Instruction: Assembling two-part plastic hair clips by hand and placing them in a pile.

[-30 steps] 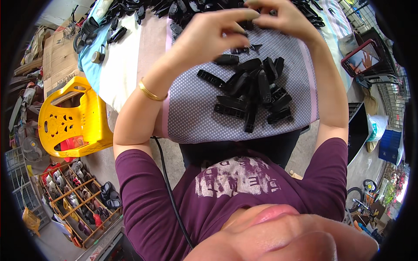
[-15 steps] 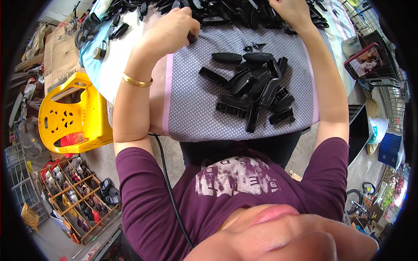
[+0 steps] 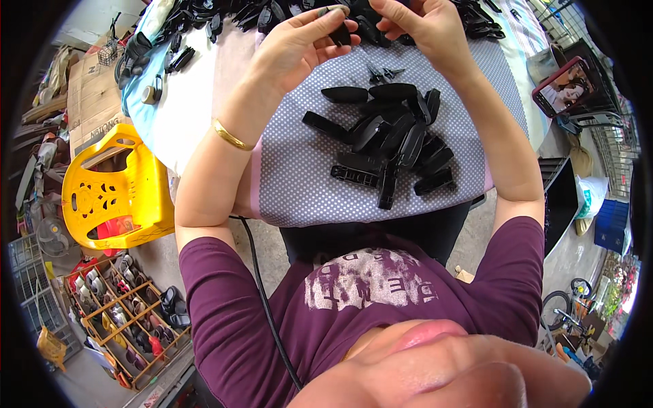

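Observation:
Near the far side of the table, my left hand (image 3: 309, 42) is closed around a small black plastic piece (image 3: 338, 32), gripped between thumb and fingers. Just to its right, my right hand (image 3: 430, 32) has its thumb and fingers pressed together; whatever sits in that pinch is too small or hidden to name. Nearer to me on the dotted grey cloth (image 3: 292, 183) lies a loose heap of long, rounded black plastic pieces (image 3: 398, 132). A few tiny dark parts (image 3: 385, 73) lie between that heap and my hands.
A large pile of black parts (image 3: 272, 15) spreads along the table's far edge. A phone (image 3: 563, 90) showing a picture stands at the right. To the left are a yellow plastic chair (image 3: 115, 190) and a wooden shoe rack (image 3: 132, 319). A black cable (image 3: 258, 279) hangs by my left arm.
My left hand has moved right from the far pile and now holds a black piece up. My right hand has come left and turned, so both hands are close together.

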Tool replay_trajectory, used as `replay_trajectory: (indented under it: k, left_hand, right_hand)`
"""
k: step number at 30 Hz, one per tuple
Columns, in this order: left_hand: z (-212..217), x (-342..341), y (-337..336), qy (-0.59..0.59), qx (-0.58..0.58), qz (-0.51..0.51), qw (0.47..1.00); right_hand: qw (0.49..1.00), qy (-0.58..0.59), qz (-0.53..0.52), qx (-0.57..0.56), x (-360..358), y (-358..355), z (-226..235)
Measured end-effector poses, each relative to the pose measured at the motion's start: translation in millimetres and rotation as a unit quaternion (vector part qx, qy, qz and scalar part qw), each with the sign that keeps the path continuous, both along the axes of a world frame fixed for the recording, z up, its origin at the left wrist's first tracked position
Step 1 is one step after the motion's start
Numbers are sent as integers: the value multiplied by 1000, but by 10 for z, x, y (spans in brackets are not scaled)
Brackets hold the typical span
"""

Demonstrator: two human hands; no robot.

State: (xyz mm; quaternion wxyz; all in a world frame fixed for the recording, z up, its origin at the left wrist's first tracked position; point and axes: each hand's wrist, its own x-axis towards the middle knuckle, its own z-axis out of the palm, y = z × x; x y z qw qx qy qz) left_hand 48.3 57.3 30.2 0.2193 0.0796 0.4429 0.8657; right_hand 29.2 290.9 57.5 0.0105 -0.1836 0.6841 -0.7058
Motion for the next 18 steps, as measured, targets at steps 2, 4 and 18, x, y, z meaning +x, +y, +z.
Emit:
replay_trajectory:
  k: [2,4,18]
  left_hand:
    - [-48,7,95,35,-19,34,999]
    - [-38,51,87,87,-51,60,993]
    - [75,151,161,160,-212,185,946]
  right_hand:
    - [1000,21,10,6,45,-28,-1]
    - [999,11,26,-39,76,-89,-6]
    - [991,-109,78,2,124,-39,-10]
